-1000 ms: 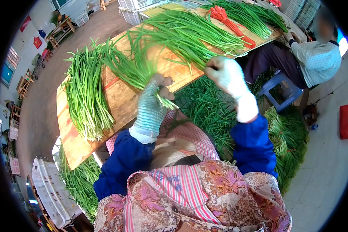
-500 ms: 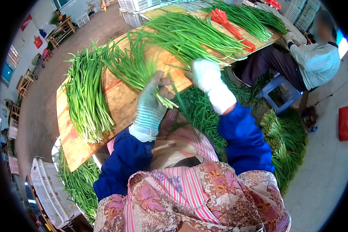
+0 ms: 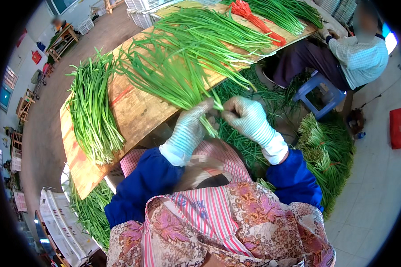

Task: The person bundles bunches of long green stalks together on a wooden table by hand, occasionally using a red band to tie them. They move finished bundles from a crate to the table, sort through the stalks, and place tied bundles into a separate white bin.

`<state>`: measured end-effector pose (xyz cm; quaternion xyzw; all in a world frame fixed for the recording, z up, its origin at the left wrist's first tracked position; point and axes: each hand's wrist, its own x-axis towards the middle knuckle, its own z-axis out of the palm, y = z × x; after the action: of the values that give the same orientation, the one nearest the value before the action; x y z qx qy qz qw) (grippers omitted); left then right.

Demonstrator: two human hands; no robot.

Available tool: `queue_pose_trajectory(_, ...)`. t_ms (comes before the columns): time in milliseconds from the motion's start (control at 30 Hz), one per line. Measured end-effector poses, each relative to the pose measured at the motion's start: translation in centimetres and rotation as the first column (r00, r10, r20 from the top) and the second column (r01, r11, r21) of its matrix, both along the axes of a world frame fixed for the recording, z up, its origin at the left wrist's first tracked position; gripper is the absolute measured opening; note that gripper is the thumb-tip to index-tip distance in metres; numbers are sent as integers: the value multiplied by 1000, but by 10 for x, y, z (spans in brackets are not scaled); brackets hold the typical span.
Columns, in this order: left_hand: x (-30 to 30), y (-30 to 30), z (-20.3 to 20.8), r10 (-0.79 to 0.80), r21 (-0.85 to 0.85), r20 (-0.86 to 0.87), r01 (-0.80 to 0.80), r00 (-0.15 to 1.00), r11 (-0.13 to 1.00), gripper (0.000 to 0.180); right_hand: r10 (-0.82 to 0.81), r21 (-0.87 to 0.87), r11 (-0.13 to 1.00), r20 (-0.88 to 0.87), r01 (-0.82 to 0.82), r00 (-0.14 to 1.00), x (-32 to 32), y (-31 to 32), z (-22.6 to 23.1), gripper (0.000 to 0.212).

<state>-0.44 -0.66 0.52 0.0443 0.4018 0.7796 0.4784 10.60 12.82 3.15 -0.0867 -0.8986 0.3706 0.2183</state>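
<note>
Both gloved hands met just above the centre of the frame when I looked. My left hand (image 3: 192,127), in a pale knitted glove, was closed around the cut ends of a bunch of long green chive stalks (image 3: 173,75), and my right hand (image 3: 247,119), in the same kind of glove, pinched those ends from the other side, its fingertips touching the stalks just beside the left fingers. The bunch fanned out from the grip toward the upper left, its leaves lying across the long wooden plank worktop (image 3: 133,111).

On the left part of that worktop lay a separate pile of green chive stalks (image 3: 93,111), well apart from my hands. Toward the top of the frame a larger heap of the same green stalks (image 3: 209,35) covered the board, and beyond it, near the top edge, sat a cluster of red ties (image 3: 254,18).

Below the worktop edge, under my hands, loose green trimmings (image 3: 245,147) covered the floor, and bundled green stalks (image 3: 325,151) lay at the right. At the upper right a person in a pale checked shirt (image 3: 361,58) sat on a blue plastic stool (image 3: 318,91).
</note>
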Motion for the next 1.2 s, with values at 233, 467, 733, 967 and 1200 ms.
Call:
queue_pose_trajectory(233, 7, 9, -9, 136, -50, -28, -137, 990, 989, 14, -2, -667, 744, 55, 38, 998, -13, -8, -31, 18)
queue_pose_trajectory(467, 3, -10, 12, 141, -2, -118, -143, 983, 990, 28, -251, 267, 948, 284, 175, 925, 2, 28, -65, 23)
queue_pose_trajectory(733, 3, -3, -3, 73, 55, -122, -67, 990, 996, 30, 298, -769, 631, 122, -100, 947, -7, -2, -9, 26)
queue_pose_trajectory(967, -4, -8, -17, 35, -26, -212, -42, 977, 999, 18, 49, 441, 898, -126, 12, 991, -8, 3, -24, 17)
queue_pose_trajectory(1200, 3, -6, -18, 101, -47, -166, -110, 981, 993, 17, 37, -233, 971, -83, -55, 996, -4, -10, -29, 14)
